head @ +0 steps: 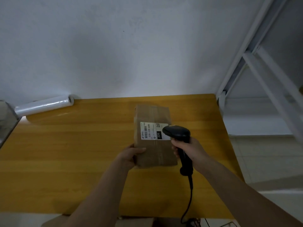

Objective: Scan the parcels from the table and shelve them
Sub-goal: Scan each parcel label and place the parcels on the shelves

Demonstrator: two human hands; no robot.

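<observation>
We hold the parcel (pixel 154 136) at centre frame on the table (pixel 65 153), our left hand (pixel 131 154) gripping its lower left edge with the thumb lying on top. Our right hand (pixel 190 149) is wrapped round the handle of the scanner (pixel 178 136), whose head covers the right end of the label (pixel 152 131). We judge the scan may fail: the head sits so near that the barcode at the label's left could fall outside its aim, and glossy tape could glare. The parcel is a flat brown cardboard box, slightly creased; the scanner is smooth black plastic with a trailing cable (pixel 190 194). A shiny film roll (pixel 44 104) lies upper left, a white metal shelf (pixel 262 66) stands upper right.
</observation>
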